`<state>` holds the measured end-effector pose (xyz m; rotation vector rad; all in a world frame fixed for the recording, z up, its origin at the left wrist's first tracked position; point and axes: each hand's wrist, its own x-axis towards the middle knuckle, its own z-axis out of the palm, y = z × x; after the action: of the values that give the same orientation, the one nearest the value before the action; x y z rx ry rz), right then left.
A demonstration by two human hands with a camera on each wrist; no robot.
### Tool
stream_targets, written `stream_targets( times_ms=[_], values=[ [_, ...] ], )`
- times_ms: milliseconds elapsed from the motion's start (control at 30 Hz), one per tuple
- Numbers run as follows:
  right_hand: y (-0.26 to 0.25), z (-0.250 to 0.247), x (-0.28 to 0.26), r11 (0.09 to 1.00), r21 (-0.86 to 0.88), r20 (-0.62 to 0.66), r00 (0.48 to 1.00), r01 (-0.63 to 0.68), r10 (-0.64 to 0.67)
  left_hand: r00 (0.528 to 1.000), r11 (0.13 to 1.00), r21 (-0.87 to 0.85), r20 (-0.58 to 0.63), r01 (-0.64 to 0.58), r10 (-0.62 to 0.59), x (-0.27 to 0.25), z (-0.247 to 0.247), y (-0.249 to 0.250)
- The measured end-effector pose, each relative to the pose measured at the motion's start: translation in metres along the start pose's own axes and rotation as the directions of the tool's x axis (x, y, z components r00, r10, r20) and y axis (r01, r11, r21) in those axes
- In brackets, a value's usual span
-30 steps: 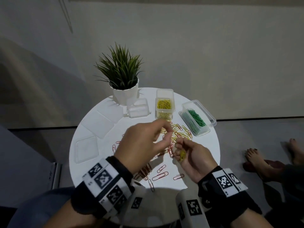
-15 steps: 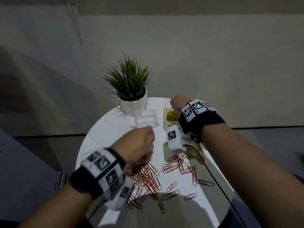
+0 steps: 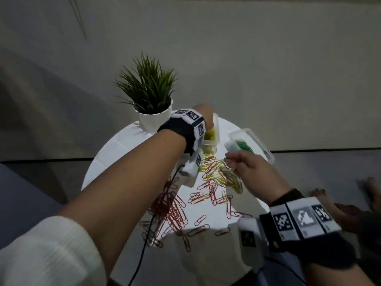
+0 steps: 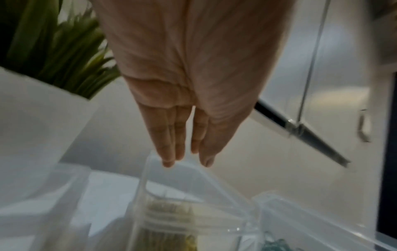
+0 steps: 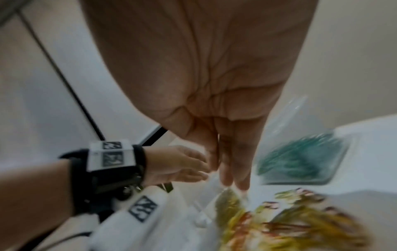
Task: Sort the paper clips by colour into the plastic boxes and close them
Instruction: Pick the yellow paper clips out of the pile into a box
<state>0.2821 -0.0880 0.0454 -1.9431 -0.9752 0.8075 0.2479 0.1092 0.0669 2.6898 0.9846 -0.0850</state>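
Counter: round white counter [image 3: 115, 149], clips strewn over its middle.
Yellow box: clear plastic box of yellow clips [image 3: 212, 137], far edge, under left hand [image 3: 203, 114], fingers straight, empty.
Yellow clips: loose heap [image 3: 218, 172], just beside right hand [image 3: 249, 172]; the nearer grip, relaxed, empty.
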Motion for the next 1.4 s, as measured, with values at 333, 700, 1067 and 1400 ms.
stream_targets(
  times_ms=[333,700,1067,1400],
  values=[
    [0.036,0.024,-0.022,0.803,-0.592,0.087,0.996,0.072,-0.025,0.981,0.992,-0.036,0.149,-0.123,0.127,-0.134,0.06,-0.004],
    [0.048,0.023,-0.024,0.855,-0.515,0.044,0.993,-0.068,0.106,0.983,0.998,-0.057,0.183,-0.014,0.024,-0.155,0.071,-0.044],
    [0.044,0.012,-0.021,0.793,-0.608,0.16,0.983,0.029,0.087,0.985,0.96,-0.275,0.141,-0.061,0.103,-0.153,0.078,-0.037],
    [0.051,0.015,-0.021,0.864,-0.503,0.081,0.996,0.017,0.027,0.992,0.858,-0.513,0.118,0.026,0.041,-0.159,0.081,-0.045]
  ],
)
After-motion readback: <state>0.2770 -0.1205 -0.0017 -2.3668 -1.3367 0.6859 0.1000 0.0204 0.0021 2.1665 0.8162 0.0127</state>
